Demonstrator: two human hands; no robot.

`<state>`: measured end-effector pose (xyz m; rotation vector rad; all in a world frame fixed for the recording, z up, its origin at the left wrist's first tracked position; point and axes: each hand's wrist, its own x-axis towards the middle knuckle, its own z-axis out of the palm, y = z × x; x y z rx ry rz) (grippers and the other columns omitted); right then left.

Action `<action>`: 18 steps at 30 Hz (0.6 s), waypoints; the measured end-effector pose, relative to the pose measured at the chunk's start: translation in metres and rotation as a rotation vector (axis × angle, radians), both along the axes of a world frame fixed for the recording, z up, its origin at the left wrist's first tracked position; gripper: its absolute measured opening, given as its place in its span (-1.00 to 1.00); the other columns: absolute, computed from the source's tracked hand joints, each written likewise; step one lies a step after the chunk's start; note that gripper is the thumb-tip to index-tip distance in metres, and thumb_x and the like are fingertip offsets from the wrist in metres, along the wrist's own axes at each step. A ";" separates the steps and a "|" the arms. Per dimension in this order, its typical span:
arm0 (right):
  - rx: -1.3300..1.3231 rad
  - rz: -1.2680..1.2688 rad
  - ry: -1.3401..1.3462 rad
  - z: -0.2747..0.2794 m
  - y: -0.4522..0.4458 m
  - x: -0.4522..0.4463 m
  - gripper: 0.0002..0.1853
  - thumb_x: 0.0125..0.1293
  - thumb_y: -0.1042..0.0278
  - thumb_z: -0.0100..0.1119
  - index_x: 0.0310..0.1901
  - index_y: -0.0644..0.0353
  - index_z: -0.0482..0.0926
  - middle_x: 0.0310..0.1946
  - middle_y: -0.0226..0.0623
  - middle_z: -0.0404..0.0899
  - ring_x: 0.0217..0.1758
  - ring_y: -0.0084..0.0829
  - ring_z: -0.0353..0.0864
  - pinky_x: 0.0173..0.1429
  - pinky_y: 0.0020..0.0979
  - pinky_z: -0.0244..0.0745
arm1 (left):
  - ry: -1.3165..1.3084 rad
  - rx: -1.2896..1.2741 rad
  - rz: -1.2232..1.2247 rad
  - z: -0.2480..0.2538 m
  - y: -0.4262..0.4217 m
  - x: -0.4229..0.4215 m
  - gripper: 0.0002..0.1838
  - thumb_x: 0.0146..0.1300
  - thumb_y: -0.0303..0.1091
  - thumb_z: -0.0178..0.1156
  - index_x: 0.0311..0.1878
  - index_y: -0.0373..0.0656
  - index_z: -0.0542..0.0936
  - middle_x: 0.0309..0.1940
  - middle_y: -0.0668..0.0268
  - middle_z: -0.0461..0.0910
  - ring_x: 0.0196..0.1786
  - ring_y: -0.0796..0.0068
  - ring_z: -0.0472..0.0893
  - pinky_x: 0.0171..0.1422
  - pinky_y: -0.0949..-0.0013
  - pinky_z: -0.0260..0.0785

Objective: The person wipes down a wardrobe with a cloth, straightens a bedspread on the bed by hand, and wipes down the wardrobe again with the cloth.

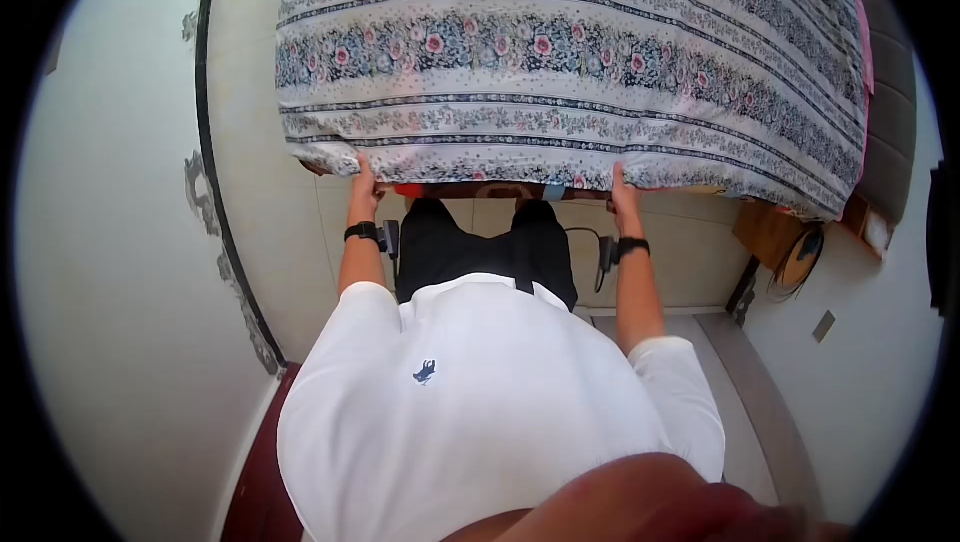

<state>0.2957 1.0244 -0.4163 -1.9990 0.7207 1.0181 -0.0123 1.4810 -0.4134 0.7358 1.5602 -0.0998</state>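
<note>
A floral striped bedsheet (pixel 540 42) is spread over the bed, its near edge right in front of my legs. My left hand (pixel 367 184) grips that edge toward the left corner, thumb on top and fingers curled underneath. Farther right along the same edge, my right hand (pixel 622 194) holds the sheet in the same way, its thumb pointing up over the cloth. Most of the fingers of both hands are hidden below the edge. Between the hands, a strip of reddish and blue material shows under the sheet. The cloth has small wrinkles beside my left hand.
A grey padded headboard (pixel 888 102) stands at the right end of the bed. Near it is a wooden bedside cabinet (pixel 765 232). A white wall (pixel 110 222) runs along the left, past a strip of tiled floor (pixel 245 142). Both wrists wear black straps with small devices.
</note>
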 end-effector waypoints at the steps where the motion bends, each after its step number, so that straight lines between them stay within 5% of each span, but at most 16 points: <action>1: -0.253 0.308 0.043 -0.014 0.001 -0.012 -0.51 0.25 -0.01 0.10 -0.52 0.37 0.55 -0.55 -0.07 0.56 -0.57 -0.29 0.56 -0.44 -0.25 0.40 | -0.009 -0.005 -0.011 -0.008 0.007 -0.005 -0.39 0.19 0.32 -0.06 -0.38 -0.16 0.48 -0.62 0.35 0.45 -0.61 0.50 0.43 -0.60 0.44 0.24; 2: -0.410 0.939 -0.461 -0.053 -0.017 -0.035 -0.52 0.31 0.07 -0.05 -0.49 0.42 0.53 -0.59 0.03 0.55 -0.55 -0.18 0.60 -0.45 -0.20 0.45 | 0.044 -0.122 -0.020 -0.009 0.011 -0.007 -0.43 0.17 0.29 0.01 -0.31 -0.14 0.48 -0.52 0.35 0.47 -0.48 0.50 0.47 -0.50 0.44 0.30; 3: -0.415 0.939 -0.463 -0.042 0.005 -0.043 -0.52 0.31 0.07 -0.05 -0.49 0.42 0.53 -0.59 0.03 0.55 -0.55 -0.18 0.60 -0.45 -0.20 0.45 | 0.101 -0.241 -0.026 -0.015 0.023 -0.012 -0.46 0.15 0.25 0.09 -0.24 -0.12 0.48 -0.42 0.35 0.50 -0.36 0.51 0.51 -0.40 0.44 0.35; 5: -0.423 1.003 0.037 0.002 0.059 -0.045 -0.51 0.34 0.12 -0.18 -0.45 0.46 0.52 -0.50 0.13 0.57 -0.48 -0.11 0.63 -0.37 -0.17 0.50 | 0.085 -0.279 -0.068 -0.019 0.047 -0.026 -0.51 0.12 0.18 0.18 -0.17 -0.09 0.47 -0.33 0.36 0.49 -0.27 0.51 0.50 -0.33 0.44 0.36; 8: -0.186 0.996 0.034 0.029 0.165 -0.061 -0.61 0.31 0.20 -0.15 -0.36 0.41 0.53 -0.33 0.15 0.56 -0.39 -0.04 0.61 -0.22 -0.11 0.47 | -0.059 -0.317 0.026 -0.021 0.086 -0.055 -0.53 0.06 0.02 0.31 -0.08 -0.07 0.46 -0.20 0.37 0.47 -0.18 0.49 0.50 -0.24 0.42 0.38; 10: -0.141 1.339 -0.609 -0.009 0.216 -0.092 -0.65 0.29 0.20 -0.13 -0.35 0.38 0.49 -0.38 0.13 0.54 -0.31 0.06 0.54 -0.19 -0.06 0.43 | -0.228 -0.275 0.269 -0.015 0.123 -0.071 -0.57 0.05 -0.15 0.35 -0.06 -0.10 0.47 -0.09 0.34 0.44 -0.06 0.45 0.49 -0.11 0.33 0.38; 12: 0.082 1.290 -0.638 -0.002 0.289 -0.126 -0.67 0.28 0.17 -0.11 -0.30 0.35 0.44 -0.36 0.15 0.50 -0.21 0.12 0.46 -0.11 -0.02 0.37 | -0.518 -0.233 0.507 -0.070 0.161 -0.115 -0.58 0.08 -0.22 0.34 -0.03 -0.12 0.46 -0.02 0.30 0.40 0.07 0.43 0.41 0.07 0.29 0.29; 16: 0.117 1.377 -0.518 0.029 0.414 -0.173 -0.70 0.26 0.21 -0.06 -0.21 0.33 0.43 -0.27 0.12 0.48 -0.16 0.11 0.45 -0.07 -0.03 0.36 | -0.416 0.004 0.723 -0.042 0.206 -0.113 -0.55 0.13 -0.27 0.29 0.08 -0.16 0.44 -0.14 0.30 0.46 0.00 0.41 0.44 0.06 0.32 0.29; 18: 0.342 1.353 -0.552 0.051 0.453 -0.187 -0.66 0.23 0.25 0.02 -0.04 0.29 0.41 -0.13 0.12 0.42 -0.04 0.09 0.40 0.03 -0.08 0.33 | -0.375 0.265 0.698 -0.048 0.228 -0.117 -0.48 0.14 -0.31 0.26 0.18 -0.16 0.38 -0.20 0.28 0.51 -0.16 0.36 0.51 -0.06 0.33 0.36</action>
